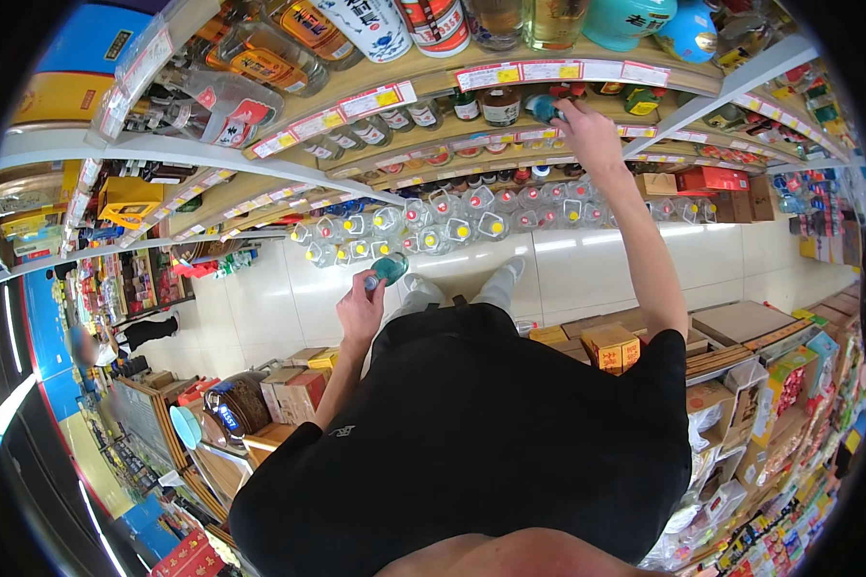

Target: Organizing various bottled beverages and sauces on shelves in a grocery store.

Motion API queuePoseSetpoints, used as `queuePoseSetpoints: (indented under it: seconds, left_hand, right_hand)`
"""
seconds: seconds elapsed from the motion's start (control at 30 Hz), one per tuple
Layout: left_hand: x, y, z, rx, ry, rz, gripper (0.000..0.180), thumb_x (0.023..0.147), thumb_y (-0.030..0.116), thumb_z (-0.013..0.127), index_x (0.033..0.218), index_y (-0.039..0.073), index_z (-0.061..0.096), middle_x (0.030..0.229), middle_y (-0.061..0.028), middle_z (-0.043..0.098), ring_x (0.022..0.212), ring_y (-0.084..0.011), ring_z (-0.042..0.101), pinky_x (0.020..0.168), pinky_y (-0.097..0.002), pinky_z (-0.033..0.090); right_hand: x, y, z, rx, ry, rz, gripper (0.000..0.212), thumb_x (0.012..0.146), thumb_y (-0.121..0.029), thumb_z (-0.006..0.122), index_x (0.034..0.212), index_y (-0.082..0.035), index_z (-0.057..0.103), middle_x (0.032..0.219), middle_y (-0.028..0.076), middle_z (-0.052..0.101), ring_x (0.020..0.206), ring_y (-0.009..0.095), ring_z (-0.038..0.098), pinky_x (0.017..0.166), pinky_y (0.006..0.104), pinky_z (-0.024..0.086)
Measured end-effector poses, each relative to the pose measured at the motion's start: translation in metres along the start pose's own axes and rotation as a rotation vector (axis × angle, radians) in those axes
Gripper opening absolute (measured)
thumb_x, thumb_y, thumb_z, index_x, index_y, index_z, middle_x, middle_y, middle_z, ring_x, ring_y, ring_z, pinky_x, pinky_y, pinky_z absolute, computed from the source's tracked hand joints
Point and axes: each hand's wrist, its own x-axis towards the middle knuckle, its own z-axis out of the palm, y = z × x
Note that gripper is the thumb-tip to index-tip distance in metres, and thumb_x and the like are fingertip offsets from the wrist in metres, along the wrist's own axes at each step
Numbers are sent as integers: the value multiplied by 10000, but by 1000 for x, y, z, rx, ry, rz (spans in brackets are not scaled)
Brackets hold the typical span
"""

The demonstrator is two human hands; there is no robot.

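My left hand [359, 306] is low at my left side, above the floor, with its fingers closed around a small teal glass bottle [392, 266]. My right hand [590, 135] reaches forward to the second shelf. Its fingers grip the end of another teal bottle [543, 108], which lies tilted at the shelf's front. Just left of that one stands a clear bottle with a pale label [500, 108], and a dark green bottle [466, 106] is beside it. Small clear bottles [368, 132] line the shelf farther left.
Price tags run along the upper shelf edge [510, 74], which carries large bottles. Clear jugs with red and yellow caps [457, 229] crowd the floor below the shelves. Boxes [610, 346] are stacked behind me. Another person [144, 332] is in the aisle at far left.
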Motion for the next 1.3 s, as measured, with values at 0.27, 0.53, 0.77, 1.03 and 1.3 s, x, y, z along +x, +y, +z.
queuePoseSetpoints:
  seconds: [0.27,0.53,0.77,1.03,1.3]
  left_hand:
    - [-16,-36,-8,1,-14,-17,279,924,233,755,1130,115,608,730,-119,699,623,-306,698,539,-408,520]
    - [-26,-115,-7,-161,-64,-26,274,947,259,718,1151,121,597,745,-118,701,636,-318,697,555,-426,529]
    - [-40,-207,-52,-278,63,-49,286,944,251,717,1161,118,588,743,-115,698,643,-312,695,563,-420,528]
    - [-62,-320,-127,-381,386,-207,266,919,181,744,1130,98,607,715,-108,662,619,-293,664,564,-410,509]
    - [-20,-406,-217,-408,670,-214,256,920,102,734,1143,52,618,672,-102,555,560,-236,529,552,-377,434]
  right_hand:
    - [-41,-34,-27,21,-7,-7,271,899,-162,726,1157,-105,670,920,138,679,786,374,677,653,467,540]
    - [-127,-168,-14,60,-51,135,266,881,-173,764,1129,-104,701,894,150,696,738,350,684,638,432,543]
    - [-186,-338,72,233,-264,227,276,823,-163,825,1065,-80,722,871,163,721,728,339,693,671,426,547]
    - [-120,-524,162,309,-438,-49,318,837,-242,811,1104,-106,705,853,137,722,738,329,693,688,409,546]
    - [8,-647,225,334,-317,-240,293,860,-274,781,1087,-121,679,867,102,719,766,304,698,702,421,537]
